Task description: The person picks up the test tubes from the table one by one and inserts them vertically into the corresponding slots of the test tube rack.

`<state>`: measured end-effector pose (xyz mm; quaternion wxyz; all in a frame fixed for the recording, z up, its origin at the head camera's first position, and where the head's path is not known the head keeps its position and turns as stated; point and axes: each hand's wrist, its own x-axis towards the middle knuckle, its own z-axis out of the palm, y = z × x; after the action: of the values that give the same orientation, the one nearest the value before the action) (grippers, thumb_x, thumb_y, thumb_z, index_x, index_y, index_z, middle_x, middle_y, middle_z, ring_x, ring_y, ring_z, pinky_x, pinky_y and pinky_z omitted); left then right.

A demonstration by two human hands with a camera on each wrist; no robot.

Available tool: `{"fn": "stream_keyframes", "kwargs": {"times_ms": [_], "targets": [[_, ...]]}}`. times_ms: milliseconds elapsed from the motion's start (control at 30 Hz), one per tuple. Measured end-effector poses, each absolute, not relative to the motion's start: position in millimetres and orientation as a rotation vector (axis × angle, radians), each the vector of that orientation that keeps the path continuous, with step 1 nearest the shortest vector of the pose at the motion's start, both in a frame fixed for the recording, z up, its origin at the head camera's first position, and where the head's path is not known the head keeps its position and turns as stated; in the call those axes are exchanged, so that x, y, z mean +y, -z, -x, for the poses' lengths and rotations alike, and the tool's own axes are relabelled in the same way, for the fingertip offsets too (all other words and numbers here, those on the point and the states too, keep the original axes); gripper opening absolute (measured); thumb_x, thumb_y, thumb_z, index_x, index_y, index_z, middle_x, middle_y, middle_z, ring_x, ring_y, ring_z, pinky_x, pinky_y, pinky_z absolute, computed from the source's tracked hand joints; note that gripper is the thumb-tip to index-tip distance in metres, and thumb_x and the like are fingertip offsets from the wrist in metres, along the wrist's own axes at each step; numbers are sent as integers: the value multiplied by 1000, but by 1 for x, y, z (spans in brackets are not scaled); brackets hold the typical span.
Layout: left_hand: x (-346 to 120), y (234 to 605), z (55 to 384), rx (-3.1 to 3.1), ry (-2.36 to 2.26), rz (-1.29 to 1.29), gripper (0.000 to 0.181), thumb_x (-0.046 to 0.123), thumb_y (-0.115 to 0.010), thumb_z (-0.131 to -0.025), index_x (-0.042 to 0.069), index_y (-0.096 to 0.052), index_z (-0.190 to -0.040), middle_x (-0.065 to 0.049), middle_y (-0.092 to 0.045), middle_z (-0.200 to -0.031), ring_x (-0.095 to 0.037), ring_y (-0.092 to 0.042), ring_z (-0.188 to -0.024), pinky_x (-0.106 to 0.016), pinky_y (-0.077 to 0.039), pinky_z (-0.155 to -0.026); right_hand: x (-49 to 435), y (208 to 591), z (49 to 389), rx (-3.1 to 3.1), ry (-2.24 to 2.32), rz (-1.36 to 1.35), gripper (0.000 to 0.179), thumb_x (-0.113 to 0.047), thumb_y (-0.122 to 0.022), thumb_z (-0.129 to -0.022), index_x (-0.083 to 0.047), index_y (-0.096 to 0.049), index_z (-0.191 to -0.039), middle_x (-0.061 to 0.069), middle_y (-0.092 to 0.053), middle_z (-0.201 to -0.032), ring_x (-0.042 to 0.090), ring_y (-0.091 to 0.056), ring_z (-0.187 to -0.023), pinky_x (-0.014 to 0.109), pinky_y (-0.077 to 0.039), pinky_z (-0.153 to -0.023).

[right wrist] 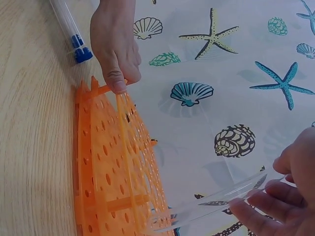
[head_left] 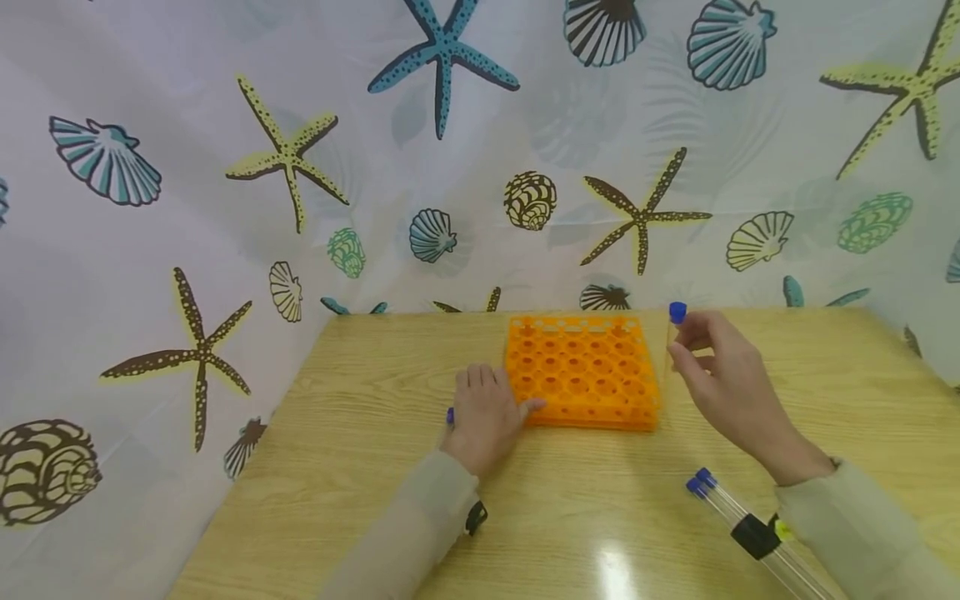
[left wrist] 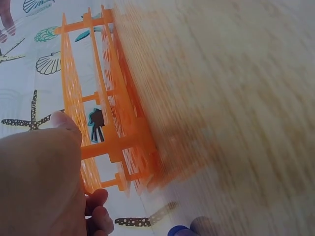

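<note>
An orange test tube rack (head_left: 581, 412) with rows of round holes stands on the table. My left hand (head_left: 483, 417) grips its left end, thumb along the front edge; the left wrist view shows this hand (left wrist: 42, 182) against the rack's end frame (left wrist: 118, 145). To the right of the rack, my right hand (head_left: 731, 387) pinches a clear test tube with a blue cap (head_left: 677, 312), held roughly upright. In the right wrist view the glass tube (right wrist: 221, 200) lies between thumb and fingers of the right hand (right wrist: 280, 201). Its lower end is hard to make out.
Two blue-capped tubes (head_left: 720, 498) lie near the right forearm, partly behind a black wrist strap (head_left: 755, 536). More blue-capped tubes (right wrist: 69, 29) lie beside the left hand, mostly hidden by the arm in the head view. A shell-and-starfish curtain (head_left: 465, 167) hangs behind the wooden table (head_left: 390, 367).
</note>
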<state>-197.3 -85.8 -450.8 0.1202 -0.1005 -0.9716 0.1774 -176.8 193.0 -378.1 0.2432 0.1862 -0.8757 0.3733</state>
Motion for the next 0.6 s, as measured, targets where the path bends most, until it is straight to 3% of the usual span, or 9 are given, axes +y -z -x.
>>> {"fn": "stream_keyframes", "kwargs": {"times_ms": [300, 600], "targets": [[-87, 451, 196, -2825, -497, 305, 69, 74, -24, -94, 10, -43, -79, -2, -36, -72, -20, -25, -68, -31, -23, -67, 190, 382, 183, -2355, -1124, -511, 24, -2, -57, -98, 6, -49, -119, 13, -57, -101, -8, -52, -90, -1, -43, -76], [-86, 449, 197, -2918, -476, 303, 71, 74, -22, -95, 8, -45, -84, -4, -42, -77, -21, -35, -72, -32, -31, -69, 188, 391, 187, -2418, -1119, -452, 20, -6, -55, -100, 2, -50, -117, 10, -59, -102, -3, -52, -91, -1, -42, -76]]}}
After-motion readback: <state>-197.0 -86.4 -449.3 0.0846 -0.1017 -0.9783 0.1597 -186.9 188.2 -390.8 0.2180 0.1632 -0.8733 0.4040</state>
